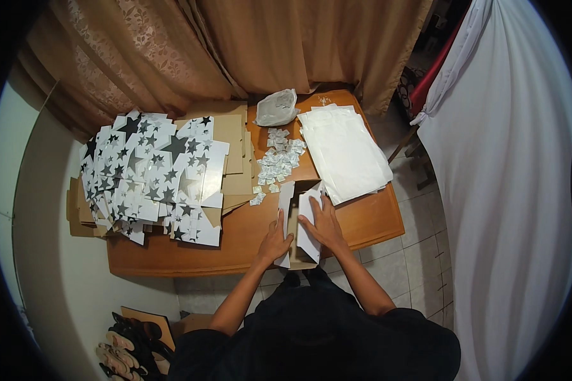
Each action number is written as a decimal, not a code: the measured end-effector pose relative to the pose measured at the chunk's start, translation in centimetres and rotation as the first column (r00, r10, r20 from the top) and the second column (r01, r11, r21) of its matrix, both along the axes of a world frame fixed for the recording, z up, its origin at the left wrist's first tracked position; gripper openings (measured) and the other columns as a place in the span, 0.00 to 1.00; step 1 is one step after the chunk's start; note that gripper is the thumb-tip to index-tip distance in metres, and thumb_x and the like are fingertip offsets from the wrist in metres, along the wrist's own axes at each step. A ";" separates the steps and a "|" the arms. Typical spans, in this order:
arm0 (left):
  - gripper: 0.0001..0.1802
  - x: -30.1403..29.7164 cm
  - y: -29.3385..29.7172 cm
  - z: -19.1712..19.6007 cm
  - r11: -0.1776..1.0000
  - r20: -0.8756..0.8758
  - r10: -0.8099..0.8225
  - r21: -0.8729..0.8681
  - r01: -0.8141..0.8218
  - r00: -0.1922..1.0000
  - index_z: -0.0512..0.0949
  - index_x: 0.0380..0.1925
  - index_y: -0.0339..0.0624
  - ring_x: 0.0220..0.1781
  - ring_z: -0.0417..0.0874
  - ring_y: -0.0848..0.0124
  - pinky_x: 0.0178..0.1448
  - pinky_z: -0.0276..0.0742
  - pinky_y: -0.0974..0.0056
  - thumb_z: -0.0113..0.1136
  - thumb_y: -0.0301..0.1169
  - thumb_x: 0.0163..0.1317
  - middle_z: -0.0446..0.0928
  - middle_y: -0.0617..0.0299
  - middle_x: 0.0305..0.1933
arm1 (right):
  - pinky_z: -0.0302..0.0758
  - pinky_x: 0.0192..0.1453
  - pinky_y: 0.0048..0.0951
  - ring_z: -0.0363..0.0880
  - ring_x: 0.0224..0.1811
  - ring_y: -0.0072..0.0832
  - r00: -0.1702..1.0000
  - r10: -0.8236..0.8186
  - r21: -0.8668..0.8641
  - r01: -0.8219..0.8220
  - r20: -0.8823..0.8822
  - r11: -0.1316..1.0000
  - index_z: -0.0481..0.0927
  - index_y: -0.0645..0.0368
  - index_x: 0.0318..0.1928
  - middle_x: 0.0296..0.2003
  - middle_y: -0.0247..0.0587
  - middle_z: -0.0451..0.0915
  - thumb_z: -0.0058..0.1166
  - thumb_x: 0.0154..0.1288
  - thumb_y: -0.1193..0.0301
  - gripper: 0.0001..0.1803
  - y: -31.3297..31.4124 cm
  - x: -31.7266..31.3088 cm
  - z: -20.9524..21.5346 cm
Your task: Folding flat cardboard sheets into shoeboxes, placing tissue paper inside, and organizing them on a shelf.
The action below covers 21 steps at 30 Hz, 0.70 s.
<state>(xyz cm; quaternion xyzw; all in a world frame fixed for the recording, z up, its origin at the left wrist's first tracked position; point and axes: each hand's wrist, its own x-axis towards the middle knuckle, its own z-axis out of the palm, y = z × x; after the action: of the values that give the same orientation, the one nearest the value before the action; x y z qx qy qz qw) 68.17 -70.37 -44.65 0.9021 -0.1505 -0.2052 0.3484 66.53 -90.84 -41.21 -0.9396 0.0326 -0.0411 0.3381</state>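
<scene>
Between my hands, at the front edge of the table, is a small cardboard box (286,198), white outside and brown inside. Its top is open and its long side flaps stand up at left and right. My left hand (275,242) grips the left side, with the thumb toward the opening. On the right side, my right hand (326,225) holds the white flap, its thumb reaching over the flap's face. The box's bottom is partly in shadow. Nearest beyond the box lie several small clear sachets (278,162) in a loose heap.
On the wooden table (248,238), flattened star-patterned cardboard pieces (152,171) are heaped at left, over brown cardboard sheets (235,155). A stack of white sheets (347,152) lies at right, a plastic bag (277,108) at the back. Shoes (122,352) are at lower left.
</scene>
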 end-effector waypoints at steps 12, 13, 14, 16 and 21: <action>0.42 -0.7 -1.5 -0.6 0.987 0.003 0.103 -0.128 -0.102 0.995 0.48 0.81 0.62 0.64 0.72 0.34 0.70 0.67 0.44 0.54 0.51 0.72 0.71 0.24 0.59 | 0.68 0.69 0.58 0.60 0.69 0.69 0.996 0.085 -0.105 -0.089 -0.037 0.991 0.64 0.50 0.75 0.70 0.72 0.51 0.66 0.61 0.50 0.45 -1.5 0.7 -2.9; 0.42 -0.7 -1.4 -1.1 0.986 0.004 0.107 -0.129 -0.106 0.994 0.48 0.81 0.62 0.64 0.72 0.34 0.70 0.67 0.44 0.54 0.51 0.72 0.71 0.24 0.59 | 0.73 0.64 0.57 0.66 0.65 0.67 0.992 0.118 -0.159 -0.124 -0.045 0.979 0.62 0.46 0.77 0.70 0.69 0.53 0.70 0.56 0.52 0.50 -1.9 1.2 -2.4; 0.42 -0.7 -1.3 -1.6 0.988 0.011 0.098 -0.124 -0.096 0.995 0.49 0.81 0.64 0.63 0.72 0.34 0.69 0.68 0.44 0.54 0.51 0.71 0.72 0.25 0.57 | 0.73 0.64 0.57 0.66 0.65 0.67 0.991 0.123 -0.160 -0.129 -0.044 0.979 0.62 0.46 0.77 0.70 0.69 0.53 0.70 0.56 0.52 0.50 -2.1 1.7 -2.0; 0.41 -0.6 -1.3 -1.2 0.989 0.015 0.087 -0.120 -0.085 0.996 0.49 0.80 0.67 0.63 0.73 0.35 0.67 0.70 0.44 0.55 0.51 0.71 0.73 0.25 0.56 | 0.78 0.61 0.54 0.73 0.61 0.66 0.974 0.059 -0.142 -0.092 -0.218 0.986 0.48 0.39 0.80 0.66 0.68 0.57 0.81 0.43 0.57 0.68 -2.5 2.8 0.3; 0.40 -0.7 -1.9 1.5 0.987 0.056 0.075 -0.148 -0.066 0.996 0.53 0.79 0.71 0.58 0.76 0.39 0.63 0.74 0.44 0.56 0.53 0.70 0.75 0.30 0.53 | 0.84 0.54 0.52 0.82 0.48 0.68 0.973 0.039 -0.131 -0.070 -0.227 0.989 0.31 0.33 0.81 0.65 0.71 0.58 0.87 0.29 0.60 0.86 -3.5 5.4 1.0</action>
<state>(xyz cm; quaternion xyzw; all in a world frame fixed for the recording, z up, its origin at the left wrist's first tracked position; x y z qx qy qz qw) 67.51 -72.27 -43.20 0.8849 -0.1436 -0.1532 0.4157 71.90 -94.37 -40.22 -0.9600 0.0418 0.0720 0.2675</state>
